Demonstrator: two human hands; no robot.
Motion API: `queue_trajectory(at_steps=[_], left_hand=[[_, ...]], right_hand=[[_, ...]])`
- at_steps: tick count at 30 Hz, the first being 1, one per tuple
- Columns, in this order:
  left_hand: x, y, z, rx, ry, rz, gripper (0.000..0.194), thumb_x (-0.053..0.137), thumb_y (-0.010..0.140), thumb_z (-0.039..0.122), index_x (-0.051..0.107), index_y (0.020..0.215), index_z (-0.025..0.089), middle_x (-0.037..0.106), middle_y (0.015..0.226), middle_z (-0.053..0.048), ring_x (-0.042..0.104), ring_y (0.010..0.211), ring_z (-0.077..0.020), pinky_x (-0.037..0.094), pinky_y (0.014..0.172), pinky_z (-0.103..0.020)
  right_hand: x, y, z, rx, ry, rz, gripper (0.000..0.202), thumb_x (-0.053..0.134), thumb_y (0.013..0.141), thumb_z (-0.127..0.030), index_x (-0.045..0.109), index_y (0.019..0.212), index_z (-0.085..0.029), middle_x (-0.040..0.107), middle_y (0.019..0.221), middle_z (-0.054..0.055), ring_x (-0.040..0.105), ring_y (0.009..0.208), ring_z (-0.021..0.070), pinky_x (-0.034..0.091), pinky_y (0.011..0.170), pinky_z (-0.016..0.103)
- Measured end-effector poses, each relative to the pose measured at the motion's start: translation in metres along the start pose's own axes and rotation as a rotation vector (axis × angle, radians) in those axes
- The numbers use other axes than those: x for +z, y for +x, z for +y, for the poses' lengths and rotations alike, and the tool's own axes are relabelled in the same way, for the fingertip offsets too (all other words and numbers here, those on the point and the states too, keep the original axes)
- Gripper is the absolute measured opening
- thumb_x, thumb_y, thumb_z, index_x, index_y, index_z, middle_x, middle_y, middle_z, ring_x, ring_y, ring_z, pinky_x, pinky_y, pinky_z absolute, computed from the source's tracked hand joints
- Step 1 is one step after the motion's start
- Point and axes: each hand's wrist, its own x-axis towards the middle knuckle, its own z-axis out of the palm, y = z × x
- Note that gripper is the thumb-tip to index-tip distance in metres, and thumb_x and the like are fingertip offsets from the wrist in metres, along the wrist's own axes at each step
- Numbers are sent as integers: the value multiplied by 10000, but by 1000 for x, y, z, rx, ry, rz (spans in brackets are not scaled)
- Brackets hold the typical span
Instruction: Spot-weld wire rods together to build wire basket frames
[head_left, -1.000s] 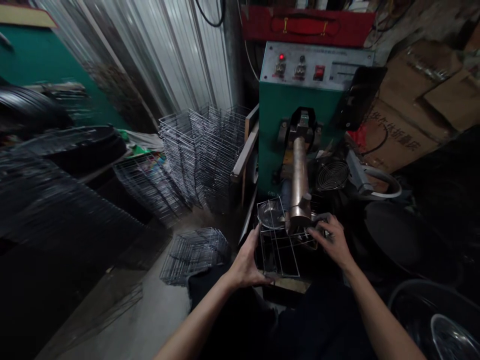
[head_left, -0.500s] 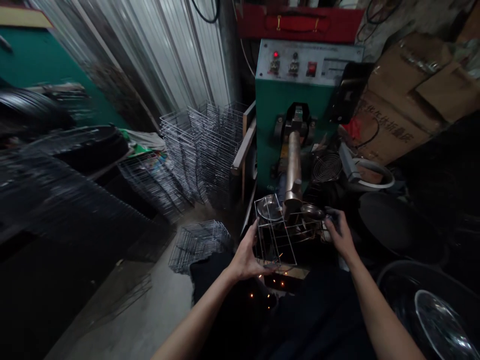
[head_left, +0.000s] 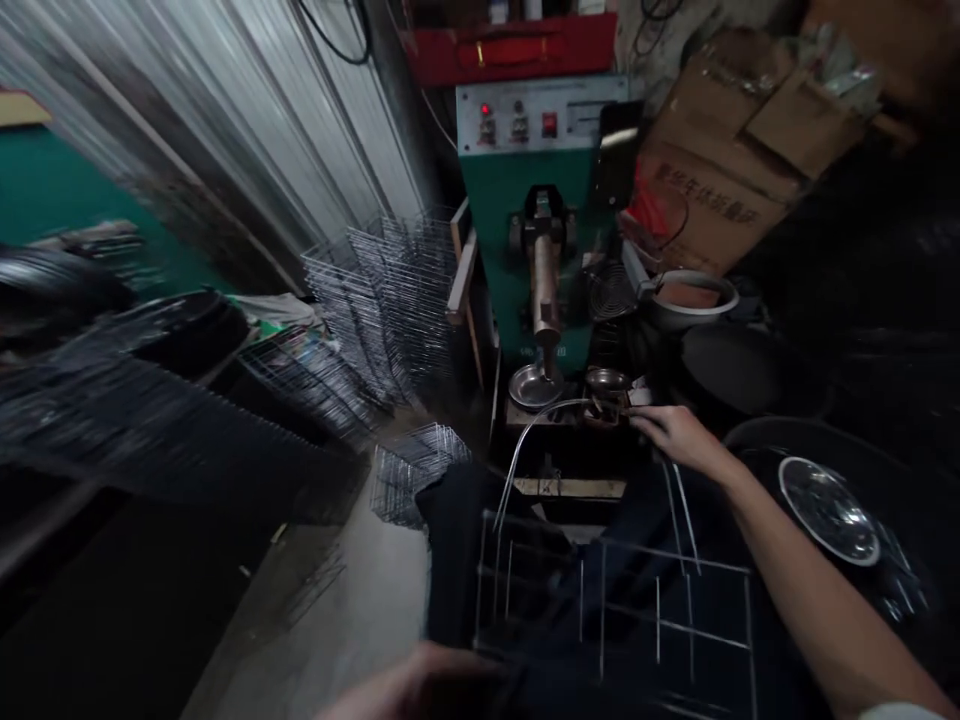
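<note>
A wire frame [head_left: 602, 600] with a grid of thin rods stands over my lap, blurred by motion. From it a bent wire loop [head_left: 517, 455] arches up toward the machine. My left hand [head_left: 431, 680], smeared at the bottom edge, grips the frame's lower left corner. My right hand [head_left: 686, 440] is closed at the top right of the loop, its fingertips pinched; what they hold is too small to make out. Just beyond the fingers is a small metal dish [head_left: 607, 381]. A larger metal dish [head_left: 535, 386] sits beneath the machine's metal arm [head_left: 546, 285].
The green machine [head_left: 491, 230] has a lit red lamp. Stacks of wire grids [head_left: 382, 300] lean at the left, with a smaller stack [head_left: 420, 470] on the floor. Dark round tubs [head_left: 750, 370], a shiny round lid [head_left: 829, 510] and a cardboard box [head_left: 705, 200] are on the right.
The wire frame has moved from below the machine's arm down toward my lap, along with my left hand. Sparks have gone. My right hand is now by the loop; the view has shifted.
</note>
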Motion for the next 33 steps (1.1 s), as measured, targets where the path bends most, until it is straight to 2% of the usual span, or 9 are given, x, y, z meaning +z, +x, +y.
queue_trajectory(at_steps=[1,2,5,9,12,18,22,28,33], left_hand=[[-22,1,4,-61,11,-38,597,791,584,732,714,1159,593,826,935,32,768,727,-357,608,549,-529],[-42,10,11,-97,63,110,505,662,735,729,741,1184,513,826,910,-6,760,704,-347,604,559,-510],[-80,73,43,-6,373,289,593,444,952,602,738,1279,204,816,1030,-110,758,904,-345,606,785,-440],[-79,172,65,94,465,266,440,561,948,459,756,1220,172,821,1031,-99,763,942,-279,560,847,-326],[-65,211,63,147,532,279,316,561,958,298,776,1153,174,825,992,-102,767,920,-263,540,820,-304],[-58,230,61,203,632,339,227,546,988,245,761,1027,186,812,964,-110,760,897,-240,510,783,-275],[-63,240,63,233,676,347,221,535,1000,233,729,902,190,792,877,-87,746,820,-215,479,726,-258],[-82,257,70,307,709,365,170,558,984,214,703,899,190,765,826,-64,719,780,-194,441,687,-245],[-98,265,78,354,727,379,157,566,969,193,692,875,181,737,768,-44,690,719,-172,414,663,-237]], right_hand=[[8,6,-6,-42,29,-48,320,557,949,-396,808,1087,-253,797,1037,83,752,944,313,564,842,394],[17,10,-12,-74,45,-78,296,568,946,-373,809,1076,-261,796,1046,75,749,961,307,560,856,388],[46,20,-28,-79,-16,-130,271,577,950,-308,806,1089,-273,797,951,59,747,829,271,549,769,345],[57,24,-34,-47,-160,-196,303,536,1000,-310,787,1164,-266,779,850,53,705,671,234,500,656,314],[49,23,-35,-42,-224,-182,281,551,1006,-302,786,1157,-280,790,961,64,731,809,261,515,730,324],[38,27,-54,76,-536,-306,377,445,1073,-348,681,1358,-277,765,1132,110,723,1007,308,521,779,352],[38,36,-61,132,-588,-351,383,416,1094,-375,639,1399,-314,760,1157,94,720,1033,298,507,784,341],[29,55,-62,141,-489,-281,300,448,1085,-381,693,1232,-287,748,1172,84,696,1053,282,453,748,306],[24,72,-57,66,-369,-238,237,477,1067,-354,692,1059,-255,754,993,60,689,955,246,414,742,284]])
